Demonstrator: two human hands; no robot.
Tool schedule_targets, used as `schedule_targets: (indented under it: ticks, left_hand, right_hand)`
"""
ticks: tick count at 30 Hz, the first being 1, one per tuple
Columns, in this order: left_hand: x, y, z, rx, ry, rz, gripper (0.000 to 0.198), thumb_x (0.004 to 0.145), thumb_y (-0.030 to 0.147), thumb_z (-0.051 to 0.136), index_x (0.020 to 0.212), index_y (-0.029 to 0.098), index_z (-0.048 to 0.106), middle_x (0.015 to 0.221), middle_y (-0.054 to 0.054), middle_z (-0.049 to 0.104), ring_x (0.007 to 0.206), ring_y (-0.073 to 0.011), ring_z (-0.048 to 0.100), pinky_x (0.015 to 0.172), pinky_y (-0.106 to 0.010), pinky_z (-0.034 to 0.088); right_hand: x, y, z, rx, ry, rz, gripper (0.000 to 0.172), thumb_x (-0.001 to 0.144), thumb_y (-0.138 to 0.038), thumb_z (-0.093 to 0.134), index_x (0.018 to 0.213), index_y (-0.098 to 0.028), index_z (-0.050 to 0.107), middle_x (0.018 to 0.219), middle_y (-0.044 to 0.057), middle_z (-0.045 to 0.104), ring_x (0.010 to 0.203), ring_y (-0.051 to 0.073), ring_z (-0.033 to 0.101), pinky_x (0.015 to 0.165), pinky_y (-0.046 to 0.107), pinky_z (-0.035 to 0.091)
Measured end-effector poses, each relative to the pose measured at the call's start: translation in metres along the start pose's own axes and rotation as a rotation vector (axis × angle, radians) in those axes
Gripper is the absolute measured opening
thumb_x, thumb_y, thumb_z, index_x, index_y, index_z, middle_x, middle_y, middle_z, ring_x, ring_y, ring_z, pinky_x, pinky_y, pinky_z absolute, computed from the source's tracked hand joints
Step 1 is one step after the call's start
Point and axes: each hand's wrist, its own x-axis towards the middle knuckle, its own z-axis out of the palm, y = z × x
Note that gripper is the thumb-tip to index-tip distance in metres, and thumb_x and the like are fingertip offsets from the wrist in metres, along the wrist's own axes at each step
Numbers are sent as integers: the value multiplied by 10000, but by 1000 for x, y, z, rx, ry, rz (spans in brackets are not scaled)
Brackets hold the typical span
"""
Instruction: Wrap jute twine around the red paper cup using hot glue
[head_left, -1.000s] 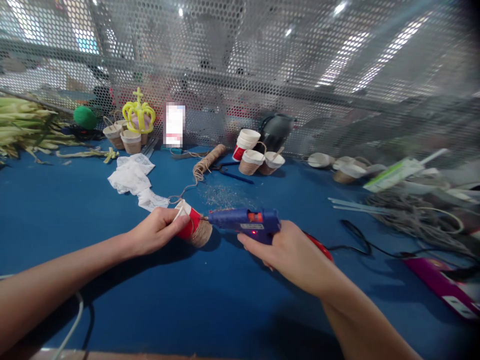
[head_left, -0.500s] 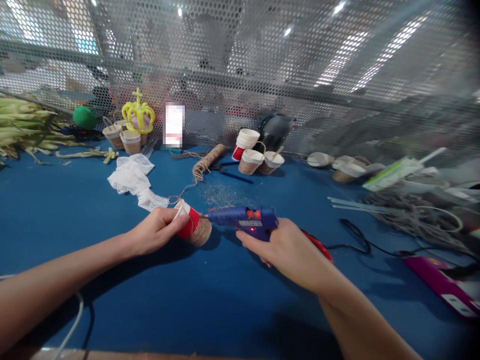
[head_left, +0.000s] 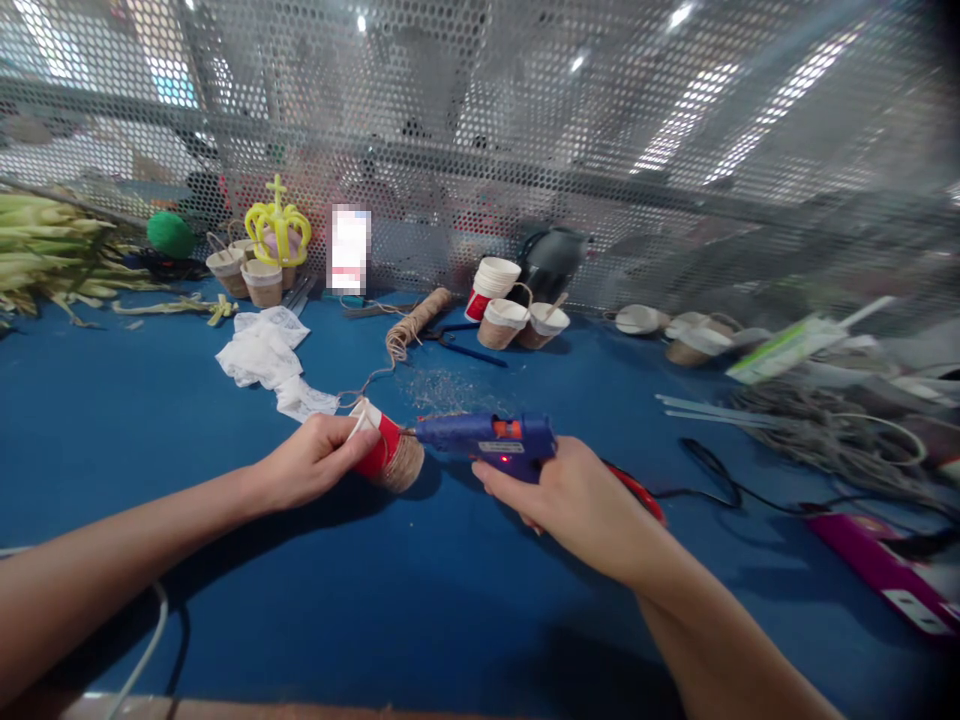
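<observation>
My left hand (head_left: 319, 460) grips the white rim of a red paper cup (head_left: 381, 452), which lies tilted with its base toward the right. Brown twine (head_left: 405, 468) is wound around the cup's base half. From the cup a strand runs back to a roll of twine (head_left: 420, 318). My right hand (head_left: 559, 500) is closed around the handle of a blue hot glue gun (head_left: 487, 440) with a small red light lit on its side. Its nozzle points left and sits at the cup's side, by the edge of the twine; whether it touches cannot be made out.
White lace cloth (head_left: 262, 350) lies behind my left hand. Blue-handled pliers (head_left: 472, 348) and several twine-wrapped cups (head_left: 502, 322) stand farther back. Right are glue sticks (head_left: 712, 412), grey cord (head_left: 810, 430), a black cable (head_left: 712, 480) and a purple power strip (head_left: 877, 570). A perforated metal screen (head_left: 450, 130) closes the back.
</observation>
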Motion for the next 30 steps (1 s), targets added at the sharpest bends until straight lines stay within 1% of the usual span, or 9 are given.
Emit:
schedule_targets:
  ticks: [8,12,15,18,22,25,28,30]
  left_hand:
    - [0,0,0,-62,-15,-26,402,844,369,314,797,99,607,709,-27,610,626,-110,502,601,-207,423]
    - [0,0,-1,-73,-17,-33,407,846,362,311,800,91,610,721,-30,609,619,-104,487,600,-206,414]
    - [0,0,0,-58,-20,-43,417,848,362,303,818,82,610,715,-35,602,618,-107,482,600,-215,411]
    - [0,1,0,-47,-12,-40,414,845,364,312,783,81,608,681,-29,589,608,-105,479,584,-207,409]
    - [0,2,1,-45,-15,-34,406,848,358,303,824,93,610,707,-27,600,625,-108,494,607,-210,419]
    - [0,1,1,-20,-2,-43,429,845,374,299,787,90,614,674,-22,592,592,-106,486,572,-206,416]
    - [-1,0,1,-12,6,-29,428,840,382,306,743,92,605,657,-20,582,586,-107,480,566,-205,416]
    - [-1,0,1,-1,9,-24,421,840,379,306,724,94,594,642,-20,571,580,-105,469,566,-208,414]
  right_hand:
    - [-5,0,1,17,-21,-23,286,682,-355,547,518,-194,377,374,-63,412,350,68,367,339,188,308]
    - [-6,1,0,6,-39,-25,311,684,-348,543,494,-197,347,357,-70,391,333,56,319,318,184,274]
    - [-4,2,0,-4,-37,-35,298,679,-344,545,496,-194,363,358,-67,398,342,60,342,338,185,295]
    - [-4,0,0,-10,-13,-20,280,684,-354,539,514,-192,387,373,-60,422,356,69,379,354,186,319]
    - [-6,-2,0,-11,-21,-21,291,681,-343,547,500,-195,373,360,-68,415,324,60,354,329,185,297]
    - [-7,-3,0,-11,-30,-33,299,681,-343,548,489,-196,373,352,-69,409,315,59,346,325,188,292]
    - [-5,-3,0,-6,-7,-35,295,688,-353,539,492,-193,387,361,-60,422,347,73,384,355,191,324]
    - [-4,-4,0,-5,12,-30,300,692,-351,531,485,-194,383,357,-58,417,351,77,385,365,196,335]
